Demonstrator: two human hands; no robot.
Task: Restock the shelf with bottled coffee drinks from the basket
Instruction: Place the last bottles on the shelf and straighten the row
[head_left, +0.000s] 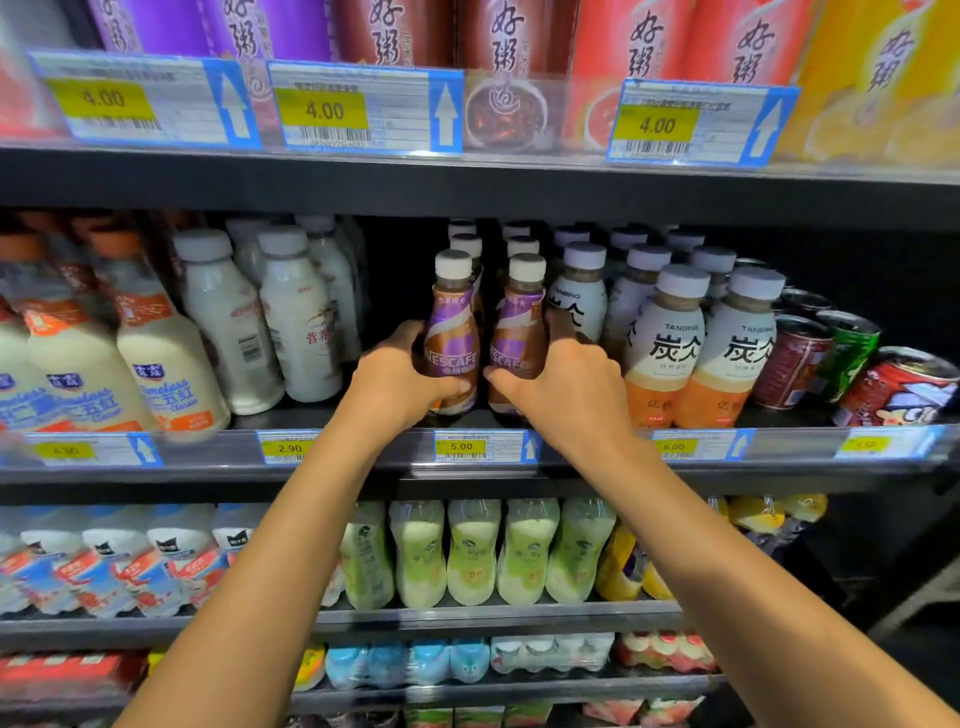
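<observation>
Two purple-and-brown Nescafe coffee bottles with white caps stand upright side by side at the front of the middle shelf (363, 449). My left hand (397, 384) grips the left bottle (452, 325) around its lower body. My right hand (563, 384) grips the right bottle (517, 325) the same way. More Nescafe bottles (467, 241) stand in two rows behind them. The basket is out of view.
White milk-drink bottles (298, 322) stand left of a dark gap beside the Nescafe rows. Tanbing bottles (670, 343) and cans (852, 348) fill the right. Porridge cans sit on the shelf above; green bottles (472, 551) on the shelf below.
</observation>
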